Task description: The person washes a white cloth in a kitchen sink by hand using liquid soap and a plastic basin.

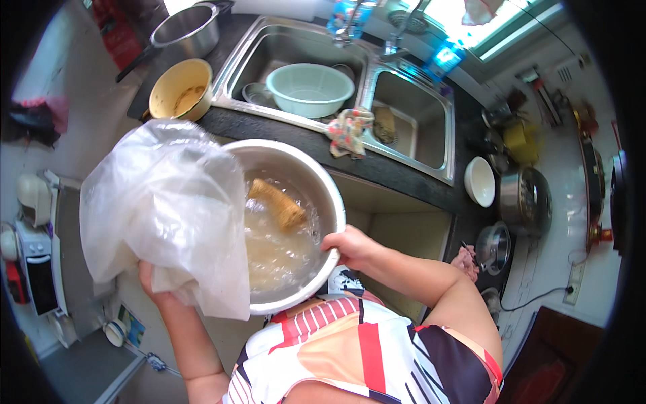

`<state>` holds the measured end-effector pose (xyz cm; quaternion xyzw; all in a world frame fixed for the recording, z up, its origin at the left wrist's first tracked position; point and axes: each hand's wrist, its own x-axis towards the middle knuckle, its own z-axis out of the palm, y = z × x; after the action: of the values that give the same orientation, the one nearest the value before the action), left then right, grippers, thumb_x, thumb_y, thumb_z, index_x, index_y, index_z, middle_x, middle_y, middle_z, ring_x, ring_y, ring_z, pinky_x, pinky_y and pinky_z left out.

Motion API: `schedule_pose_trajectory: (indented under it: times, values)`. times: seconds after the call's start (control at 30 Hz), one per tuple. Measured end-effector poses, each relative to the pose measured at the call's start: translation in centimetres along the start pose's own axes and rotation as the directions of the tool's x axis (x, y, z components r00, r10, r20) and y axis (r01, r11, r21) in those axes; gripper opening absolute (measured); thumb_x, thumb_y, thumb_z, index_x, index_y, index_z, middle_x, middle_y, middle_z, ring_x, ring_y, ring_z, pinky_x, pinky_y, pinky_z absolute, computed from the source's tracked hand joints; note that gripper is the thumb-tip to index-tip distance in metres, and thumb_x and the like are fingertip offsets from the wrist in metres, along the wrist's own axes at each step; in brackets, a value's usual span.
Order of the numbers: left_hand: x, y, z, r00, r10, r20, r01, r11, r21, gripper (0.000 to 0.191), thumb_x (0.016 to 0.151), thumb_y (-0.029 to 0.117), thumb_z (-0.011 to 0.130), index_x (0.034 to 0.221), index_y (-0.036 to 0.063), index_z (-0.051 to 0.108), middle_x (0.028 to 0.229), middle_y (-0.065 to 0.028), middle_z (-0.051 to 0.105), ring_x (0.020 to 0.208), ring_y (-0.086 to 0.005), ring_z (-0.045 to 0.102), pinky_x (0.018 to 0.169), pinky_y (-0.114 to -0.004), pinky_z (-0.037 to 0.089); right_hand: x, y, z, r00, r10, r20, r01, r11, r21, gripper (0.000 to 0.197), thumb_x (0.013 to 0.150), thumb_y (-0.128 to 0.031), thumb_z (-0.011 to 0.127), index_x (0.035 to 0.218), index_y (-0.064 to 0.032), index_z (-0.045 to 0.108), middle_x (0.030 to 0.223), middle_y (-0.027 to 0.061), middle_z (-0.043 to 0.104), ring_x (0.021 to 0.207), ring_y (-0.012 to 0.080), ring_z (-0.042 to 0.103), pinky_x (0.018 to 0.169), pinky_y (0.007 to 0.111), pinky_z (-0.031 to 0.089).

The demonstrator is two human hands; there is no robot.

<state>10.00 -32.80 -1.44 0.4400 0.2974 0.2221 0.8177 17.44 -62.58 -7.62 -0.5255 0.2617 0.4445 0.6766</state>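
A large metal basin (335,212) of cloudy water is held up between my arms, in front of the counter. A brown, rough-skinned piece, perhaps a root vegetable section (277,203), lies in the water. My right hand (352,246) grips the basin's right rim, thumb on top. My left hand (151,283) is at the lower left, mostly hidden under a translucent plastic bag (171,212). The bag drapes over the basin's left side and hides that rim. Whether my left hand grips the bag, the basin or both cannot be told.
Beyond the basin, a double steel sink (323,126) holds a pale green plastic basin (310,91). A patterned cloth (350,132) hangs over its front edge. A yellow pot (180,91) and a steel pot (186,33) stand left. A white bowl (479,182) and a cooker (525,202) stand right.
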Motion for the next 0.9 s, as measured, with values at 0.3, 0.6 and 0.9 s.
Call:
schedule_pose_trajectory:
  times: [0.3, 0.6, 0.9]
  values:
    - [0.7, -6.1, 21.4, 0.823, -0.167, 0.542, 0.364, 0.889, -0.277, 0.039, 0.085, 0.019, 0.050, 0.120, 0.0008, 0.048, 0.114, -0.0147, 0.056, 0.103, -0.0268, 0.055, 0.088, -0.040, 0.046, -12.4, -8.9, -17.2, 0.833, -0.300, -0.464, 0.377, 0.923, 0.079, 0.027, 0.067, -0.001, 0.057, 0.094, 0.0046, 0.056, 0.078, 0.0131, 0.059, 0.065, 0.0250, 0.062, 0.054, 0.037, 0.055]
    - [3.1, -16.6, 37.0, 0.805, -0.281, 0.523, 0.448, 0.865, -0.225, 0.032, 0.081, 0.004, 0.060, 0.112, 0.0008, 0.053, 0.103, -0.0095, 0.058, 0.094, -0.0227, 0.058, 0.081, -0.033, 0.050, -9.9, -17.9, -34.3, 0.543, -0.533, -0.649, 0.505, 0.825, -0.254, 0.048, 0.066, 0.001, 0.052, 0.114, 0.0019, 0.046, 0.094, 0.0153, 0.057, 0.076, 0.0282, 0.061, 0.056, 0.037, 0.053]
    - [6.7, -23.4, 42.1, 0.783, -0.276, 0.557, 0.353, 0.935, -0.032, 0.037, 0.077, -0.002, 0.060, 0.113, 0.0020, 0.052, 0.106, -0.0095, 0.058, 0.095, -0.0219, 0.058, 0.081, -0.032, 0.049, -7.5, -22.1, -39.5, 0.075, -0.863, -0.500, 0.294, 0.498, -0.816, 0.065, 0.069, -0.004, 0.050, 0.132, -0.0089, 0.033, 0.119, 0.0121, 0.052, 0.099, 0.0247, 0.056, 0.084, 0.031, 0.044]
